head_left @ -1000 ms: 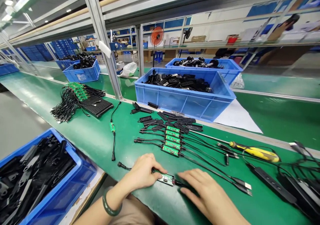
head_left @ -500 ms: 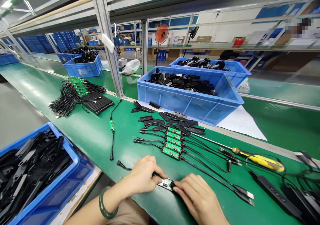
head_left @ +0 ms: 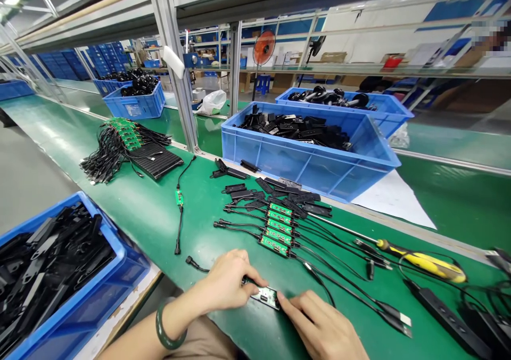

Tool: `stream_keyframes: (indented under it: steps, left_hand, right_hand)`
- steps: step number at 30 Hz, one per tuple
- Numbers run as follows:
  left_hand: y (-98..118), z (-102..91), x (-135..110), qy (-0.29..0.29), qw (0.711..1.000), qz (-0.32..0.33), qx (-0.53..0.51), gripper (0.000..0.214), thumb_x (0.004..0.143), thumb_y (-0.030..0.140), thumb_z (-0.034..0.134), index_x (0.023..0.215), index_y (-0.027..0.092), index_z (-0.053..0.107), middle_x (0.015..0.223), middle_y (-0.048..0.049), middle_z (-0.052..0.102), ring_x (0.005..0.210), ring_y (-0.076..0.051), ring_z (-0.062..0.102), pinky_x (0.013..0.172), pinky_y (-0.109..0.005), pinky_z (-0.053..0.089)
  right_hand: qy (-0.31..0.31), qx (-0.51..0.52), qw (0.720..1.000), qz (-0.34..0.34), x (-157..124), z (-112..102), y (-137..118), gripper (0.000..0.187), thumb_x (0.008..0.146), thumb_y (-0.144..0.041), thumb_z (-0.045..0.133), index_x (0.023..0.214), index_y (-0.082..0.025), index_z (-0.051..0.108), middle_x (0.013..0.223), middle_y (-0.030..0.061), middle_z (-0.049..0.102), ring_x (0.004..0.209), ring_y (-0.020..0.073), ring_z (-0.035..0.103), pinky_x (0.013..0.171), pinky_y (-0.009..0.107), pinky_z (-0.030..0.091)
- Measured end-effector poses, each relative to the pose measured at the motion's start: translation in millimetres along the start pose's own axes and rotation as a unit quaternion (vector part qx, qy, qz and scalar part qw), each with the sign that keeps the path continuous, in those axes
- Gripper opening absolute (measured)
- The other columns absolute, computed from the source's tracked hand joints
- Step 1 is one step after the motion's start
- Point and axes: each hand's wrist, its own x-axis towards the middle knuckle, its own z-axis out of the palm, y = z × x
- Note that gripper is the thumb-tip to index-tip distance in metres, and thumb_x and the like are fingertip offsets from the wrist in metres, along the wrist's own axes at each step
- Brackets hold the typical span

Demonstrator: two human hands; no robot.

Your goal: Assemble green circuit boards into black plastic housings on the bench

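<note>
Left hand [head_left: 230, 279] pinching small circuit board [head_left: 265, 296], right hand [head_left: 322, 324] touching it

Near the front edge of a green bench [head_left: 155, 216], the left thumb and forefinger are clamping the board's left end. A right fingertip is resting on its other end; whether that hand is gripping, one cannot tell. Beyond them, wired green boards [head_left: 278, 236] are lying side by side, and a yellow-handled screwdriver [head_left: 427, 266] is lying to their right.

Bench [head_left: 203, 200] free btwn lone board [head_left: 179, 197] & board row [head_left: 279, 224] — L hand [head_left: 233, 277] could pass there. Straight fwd: row blocks, then blk housings [head_left: 317, 209], blue bin wall [head_left: 295, 160]. R hand [head_left: 323, 322]: USB plugs [head_left: 393, 312] & screwdriver [head_left: 423, 261] in way fwd-right; bare strip before plugs.
</note>
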Motion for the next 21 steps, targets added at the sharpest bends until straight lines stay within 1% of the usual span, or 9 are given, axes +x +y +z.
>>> stream_keyframes:
  steps: [2, 6, 11, 13, 16, 18, 21]
  left_hand:
    - [0, 1.0, 0, 0.000, 1.000, -0.001, -0.005, 0.026, 0.080, 0.020, 0.071, 0.102, 0.034, 0.077, 0.080, -0.0020, 0.058, 0.082, -0.019, 0.057, 0.075, -0.029, 0.043]
    - [-1, 2.0, 1, 0.000, 1.000, -0.003, -0.009, 0.026, 0.080, 0.021, 0.072, 0.101, 0.034, 0.077, 0.080, -0.0019, 0.058, 0.081, -0.019, 0.056, 0.073, -0.028, 0.042]
    - [-1, 1.5, 2, 0.006, 1.000, 0.012, 0.002, 0.026, 0.080, 0.020, 0.072, 0.102, 0.034, 0.077, 0.080, -0.0015, 0.059, 0.081, -0.018, 0.056, 0.074, -0.028, 0.042]
    - [-1, 2.0, 1, 0.012, 1.000, 0.006, 0.000, 0.026, 0.080, 0.021, 0.072, 0.101, 0.034, 0.077, 0.080, -0.0015, 0.059, 0.081, -0.018, 0.056, 0.074, -0.027, 0.042]
    - [-1, 3.3, 1, 0.018, 1.000, -0.001, -0.004, 0.024, 0.080, 0.021, 0.073, 0.100, 0.034, 0.078, 0.080, -0.0016, 0.060, 0.082, -0.018, 0.057, 0.074, -0.027, 0.042]
    - [-1, 3.8, 1, 0.019, 1.000, 0.003, -0.003, 0.025, 0.080, 0.022, 0.073, 0.101, 0.034, 0.077, 0.080, -0.0014, 0.060, 0.083, -0.018, 0.057, 0.075, -0.027, 0.042]
    - [-2, 2.8, 2, 0.015, 1.000, 0.012, -0.001, 0.024, 0.081, 0.022, 0.073, 0.102, 0.033, 0.077, 0.079, -0.0013, 0.059, 0.083, -0.018, 0.057, 0.075, -0.027, 0.042]
  right_hand:
    - [-0.001, -0.023, 1.000, -0.018, -1, 2, 0, 0.035, 0.100, -0.011, 0.033, 0.118, -0.009, 0.063, 0.077, 0.0072, 0.065, 0.068, 0.0165, 0.060, 0.063, 0.028, 0.050]
    - [-0.009, -0.058, 0.998, -0.038, 1, 4, 2, 0.037, 0.100, -0.009, 0.030, 0.114, -0.009, 0.064, 0.075, 0.0069, 0.065, 0.071, 0.0176, 0.061, 0.062, 0.027, 0.050]
    - [-0.019, -0.083, 0.995, -0.055, 10, -2, -1, 0.034, 0.098, -0.007, 0.032, 0.110, -0.008, 0.064, 0.073, 0.0067, 0.063, 0.068, 0.0178, 0.059, 0.057, 0.028, 0.045]
    - [-0.007, -0.110, 0.992, -0.062, 13, -4, -5, 0.037, 0.097, -0.006, 0.029, 0.107, -0.008, 0.064, 0.072, 0.0064, 0.062, 0.065, 0.0173, 0.058, 0.057, 0.028, 0.043]
    - [0.021, -0.149, 0.986, -0.067, 14, -5, -11, 0.046, 0.096, -0.002, 0.021, 0.104, -0.010, 0.065, 0.071, 0.0075, 0.063, 0.064, 0.0184, 0.057, 0.057, 0.030, 0.041]
    - [0.027, -0.141, 0.988, -0.061, 14, -3, -12, 0.045, 0.095, -0.001, 0.022, 0.104, -0.010, 0.065, 0.071, 0.0076, 0.062, 0.065, 0.0186, 0.056, 0.057, 0.030, 0.040]
    - [0.019, -0.090, 0.995, -0.045, 15, 1, -3, 0.037, 0.097, -0.005, 0.029, 0.105, -0.011, 0.065, 0.071, 0.0057, 0.061, 0.065, 0.0172, 0.055, 0.057, 0.029, 0.040]
